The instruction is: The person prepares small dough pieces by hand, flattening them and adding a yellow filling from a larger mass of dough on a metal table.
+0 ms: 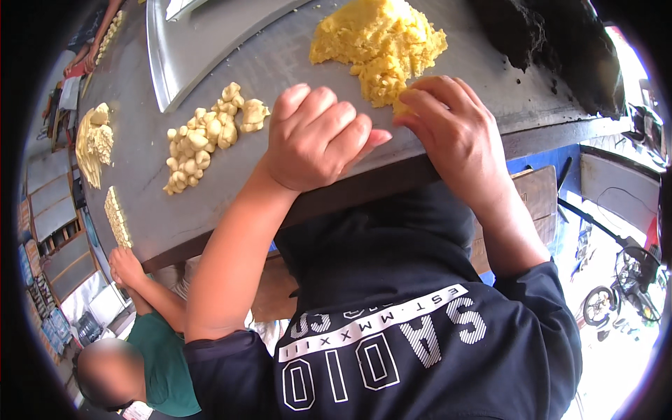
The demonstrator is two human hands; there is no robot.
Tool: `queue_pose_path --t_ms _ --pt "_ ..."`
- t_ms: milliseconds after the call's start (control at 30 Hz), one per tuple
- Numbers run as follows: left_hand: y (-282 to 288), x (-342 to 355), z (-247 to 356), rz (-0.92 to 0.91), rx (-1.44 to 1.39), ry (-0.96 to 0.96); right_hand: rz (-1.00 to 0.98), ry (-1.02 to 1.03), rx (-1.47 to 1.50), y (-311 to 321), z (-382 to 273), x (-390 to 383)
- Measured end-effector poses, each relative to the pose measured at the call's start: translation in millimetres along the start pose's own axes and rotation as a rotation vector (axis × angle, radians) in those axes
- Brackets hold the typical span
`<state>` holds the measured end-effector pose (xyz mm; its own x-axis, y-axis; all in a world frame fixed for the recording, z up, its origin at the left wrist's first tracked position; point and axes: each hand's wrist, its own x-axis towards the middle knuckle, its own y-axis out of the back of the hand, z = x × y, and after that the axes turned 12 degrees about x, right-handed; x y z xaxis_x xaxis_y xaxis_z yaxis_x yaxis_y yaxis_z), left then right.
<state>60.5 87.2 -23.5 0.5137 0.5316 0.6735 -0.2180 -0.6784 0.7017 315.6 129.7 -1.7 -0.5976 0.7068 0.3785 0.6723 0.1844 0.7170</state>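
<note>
My left hand is held above the steel table's near edge with its fingers curled, hiding whatever is in the palm. Close to it, on the left, lies a pile of small pale dough balls. My right hand pinches a bit of yellow mixture between thumb and fingers, at the lower end of a crumbly yellow mound.
A metal tray lies at the back. More pale dough sits at the left. A co-worker in green works at the lower left, another person's hands at the far top left. A black, torn-looking object covers the right corner.
</note>
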Motion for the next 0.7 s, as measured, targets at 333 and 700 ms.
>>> queue_pose_path --t_ms 333,700 --pt "6 6 -22 0.003 -0.643 0.82 -0.131 0.113 -0.112 -8 -2 24" --pt "82 -55 39 -0.353 0.093 0.891 -0.138 0.03 0.178 4 -13 -5"
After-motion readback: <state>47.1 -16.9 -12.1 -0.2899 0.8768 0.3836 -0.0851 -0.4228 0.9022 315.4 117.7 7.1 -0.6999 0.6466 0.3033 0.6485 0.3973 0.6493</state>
